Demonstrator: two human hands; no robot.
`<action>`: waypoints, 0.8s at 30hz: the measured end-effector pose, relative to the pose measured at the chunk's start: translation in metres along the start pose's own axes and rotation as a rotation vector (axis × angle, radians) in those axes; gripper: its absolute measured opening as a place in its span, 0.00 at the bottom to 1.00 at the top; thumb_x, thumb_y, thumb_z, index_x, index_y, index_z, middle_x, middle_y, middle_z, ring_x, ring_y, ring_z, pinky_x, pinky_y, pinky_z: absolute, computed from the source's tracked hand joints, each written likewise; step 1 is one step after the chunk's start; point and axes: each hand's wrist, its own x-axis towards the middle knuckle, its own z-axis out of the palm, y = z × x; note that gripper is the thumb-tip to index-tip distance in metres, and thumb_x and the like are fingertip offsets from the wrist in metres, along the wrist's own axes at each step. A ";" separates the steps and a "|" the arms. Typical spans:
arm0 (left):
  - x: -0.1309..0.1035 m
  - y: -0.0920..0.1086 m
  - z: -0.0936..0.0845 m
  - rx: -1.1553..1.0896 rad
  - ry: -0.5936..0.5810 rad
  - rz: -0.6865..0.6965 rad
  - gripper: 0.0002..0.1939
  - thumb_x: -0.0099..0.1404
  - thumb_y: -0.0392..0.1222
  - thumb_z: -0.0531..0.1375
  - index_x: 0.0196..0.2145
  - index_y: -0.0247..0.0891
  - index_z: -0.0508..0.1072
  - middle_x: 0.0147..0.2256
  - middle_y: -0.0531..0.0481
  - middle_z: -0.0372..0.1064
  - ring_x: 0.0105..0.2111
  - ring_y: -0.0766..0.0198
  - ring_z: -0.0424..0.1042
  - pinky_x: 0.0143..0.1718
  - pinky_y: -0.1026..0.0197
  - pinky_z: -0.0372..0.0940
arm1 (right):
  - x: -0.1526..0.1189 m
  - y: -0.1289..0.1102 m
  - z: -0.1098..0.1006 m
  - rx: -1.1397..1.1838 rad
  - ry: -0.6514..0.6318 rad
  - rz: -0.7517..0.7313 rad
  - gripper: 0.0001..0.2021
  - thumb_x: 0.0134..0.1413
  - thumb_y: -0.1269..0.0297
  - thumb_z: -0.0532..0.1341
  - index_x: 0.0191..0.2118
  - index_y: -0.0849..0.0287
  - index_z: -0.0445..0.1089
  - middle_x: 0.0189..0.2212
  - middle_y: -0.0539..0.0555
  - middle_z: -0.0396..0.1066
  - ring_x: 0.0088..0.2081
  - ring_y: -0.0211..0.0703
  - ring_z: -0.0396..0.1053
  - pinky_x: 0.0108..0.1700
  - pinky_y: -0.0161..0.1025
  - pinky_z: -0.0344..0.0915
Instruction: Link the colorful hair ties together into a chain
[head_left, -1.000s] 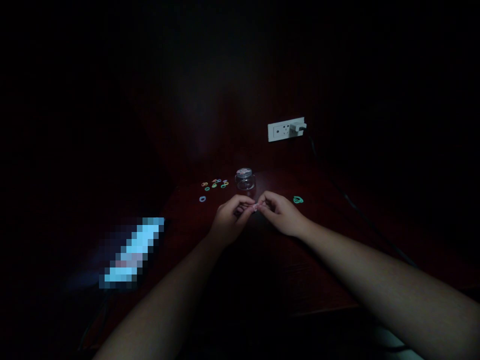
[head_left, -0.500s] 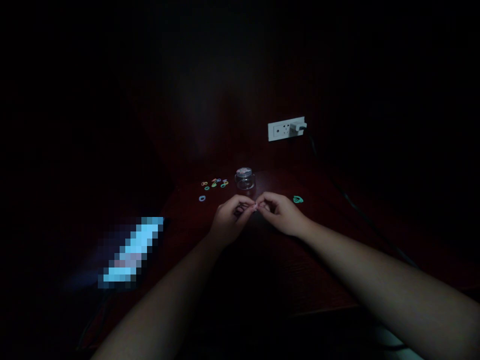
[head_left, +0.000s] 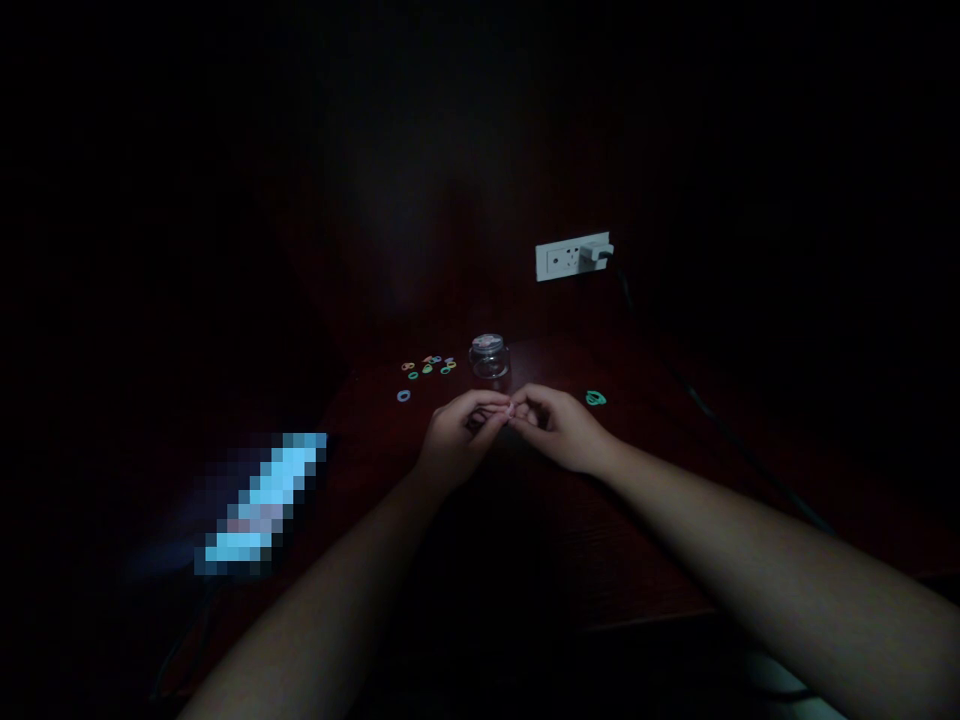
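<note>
Low over the dark table, my left hand (head_left: 463, 435) and my right hand (head_left: 556, 428) meet fingertip to fingertip. Both pinch a small pale pink hair tie (head_left: 511, 410), mostly covered by the fingers. Just beyond them stands a clear jar (head_left: 490, 360) with a patterned lid (head_left: 487, 342) on it. Several small coloured hair ties (head_left: 427, 368) lie scattered left of the jar, and a bluish one (head_left: 403, 396) rests nearer to me. To the right of my right hand is a little bunch of green hair ties (head_left: 595, 398).
A lit screen (head_left: 266, 500), blurred into blocks, is at the left. On the back wall a white socket (head_left: 573, 257) holds a plug (head_left: 596, 252). Its dark cable (head_left: 697, 400) runs down along the right side. Most of the surroundings are too dark to make out.
My fingertips have shifted slightly around the pink hair tie, and a little more of it shows between them. The other things stay where they were.
</note>
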 end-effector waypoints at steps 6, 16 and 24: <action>0.000 0.000 -0.001 0.039 0.019 0.017 0.08 0.59 0.39 0.58 0.38 0.37 0.71 0.34 0.48 0.72 0.32 0.65 0.72 0.35 0.62 0.68 | 0.001 -0.002 -0.001 -0.044 0.041 0.010 0.07 0.52 0.63 0.56 0.32 0.61 0.65 0.22 0.49 0.62 0.22 0.33 0.55 0.24 0.31 0.54; 0.001 0.000 -0.003 0.054 -0.045 0.059 0.11 0.61 0.37 0.55 0.42 0.38 0.71 0.37 0.48 0.69 0.34 0.66 0.68 0.37 0.62 0.65 | 0.001 0.000 -0.001 -0.085 0.024 0.001 0.08 0.53 0.63 0.54 0.30 0.61 0.66 0.23 0.49 0.63 0.24 0.34 0.57 0.27 0.32 0.54; 0.001 0.001 -0.003 0.059 -0.024 0.024 0.09 0.61 0.37 0.55 0.40 0.38 0.71 0.35 0.48 0.68 0.34 0.65 0.68 0.35 0.62 0.65 | 0.001 -0.001 -0.002 -0.128 0.016 0.007 0.09 0.54 0.63 0.53 0.31 0.62 0.66 0.23 0.50 0.65 0.25 0.35 0.58 0.27 0.32 0.54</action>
